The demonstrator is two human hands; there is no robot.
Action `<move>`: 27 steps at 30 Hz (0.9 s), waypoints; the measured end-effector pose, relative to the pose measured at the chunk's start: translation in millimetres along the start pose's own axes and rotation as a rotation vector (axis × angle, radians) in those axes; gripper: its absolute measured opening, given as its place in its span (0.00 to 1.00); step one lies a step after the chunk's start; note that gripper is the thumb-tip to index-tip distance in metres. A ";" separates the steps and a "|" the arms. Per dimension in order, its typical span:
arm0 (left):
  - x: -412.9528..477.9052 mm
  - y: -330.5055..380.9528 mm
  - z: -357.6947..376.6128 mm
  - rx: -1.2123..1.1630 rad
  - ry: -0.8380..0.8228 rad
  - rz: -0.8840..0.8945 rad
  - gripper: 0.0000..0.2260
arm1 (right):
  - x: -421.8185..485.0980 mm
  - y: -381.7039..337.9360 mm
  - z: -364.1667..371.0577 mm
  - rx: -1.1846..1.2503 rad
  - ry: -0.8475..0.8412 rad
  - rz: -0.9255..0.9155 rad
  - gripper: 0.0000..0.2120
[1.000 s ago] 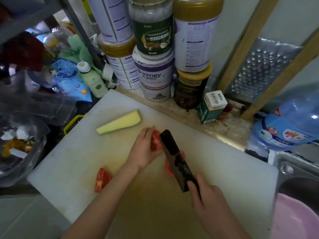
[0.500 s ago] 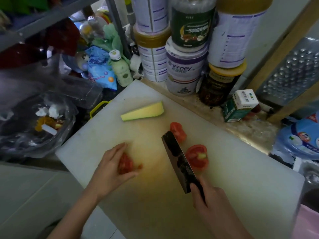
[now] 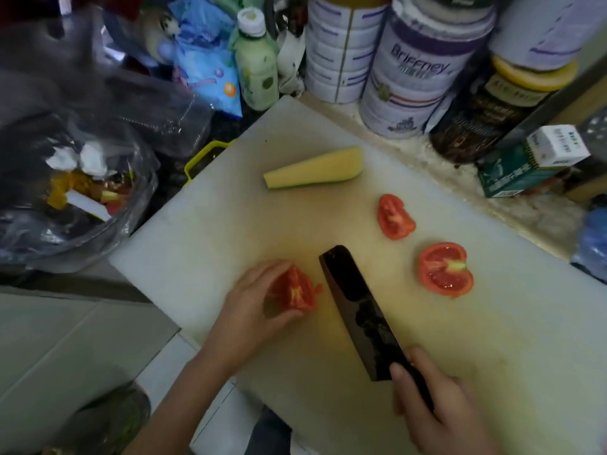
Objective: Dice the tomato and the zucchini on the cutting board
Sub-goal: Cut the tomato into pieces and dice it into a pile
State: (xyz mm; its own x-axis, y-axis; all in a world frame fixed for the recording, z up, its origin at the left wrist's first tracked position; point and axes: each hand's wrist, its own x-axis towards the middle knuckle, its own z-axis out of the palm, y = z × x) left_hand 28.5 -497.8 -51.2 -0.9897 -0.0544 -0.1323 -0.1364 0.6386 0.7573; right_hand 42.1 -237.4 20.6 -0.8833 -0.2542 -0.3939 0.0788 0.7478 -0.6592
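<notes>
Cluttered counter (image 3: 542, 211) rings our cutting board (image 3: 197, 244); a waste bag (image 3: 65, 198) sits off the board's left edge. Near the board's front-left, our left hand (image 3: 253, 307) curls its fingers round 1 tomato wedge (image 3: 295, 290). The zucchini (image 3: 315, 169) lies undiced at the board's far side. The knife (image 3: 358, 310) hangs beside the wedge, our right hand (image 3: 437, 408) clamped on its handle. A tomato quarter (image 3: 394, 216) and tomato half (image 3: 445, 269) wait mid-board. We judge dicing barely begun: next, pin the wedge flat and slice.
</notes>
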 end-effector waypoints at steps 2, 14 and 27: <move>1.2 0.2 7.6 -0.031 -0.018 0.020 0.31 | -3.5 -12.0 1.7 0.017 0.012 0.023 0.03; 2.5 -7.0 14.5 -0.266 -0.041 0.050 0.29 | -8.6 -32.4 41.3 0.083 0.179 0.016 0.12; 3.3 -7.3 13.0 -0.296 -0.050 0.033 0.27 | -13.2 -41.0 53.7 -0.215 0.257 -0.039 0.16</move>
State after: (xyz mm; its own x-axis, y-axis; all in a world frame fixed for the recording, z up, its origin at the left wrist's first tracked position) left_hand 26.7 -492.6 -65.5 -0.9914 0.0053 -0.1308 -0.1186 0.3876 0.9142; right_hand 75.4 -297.6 18.4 -0.9736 -0.1427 -0.1780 -0.0330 0.8600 -0.5093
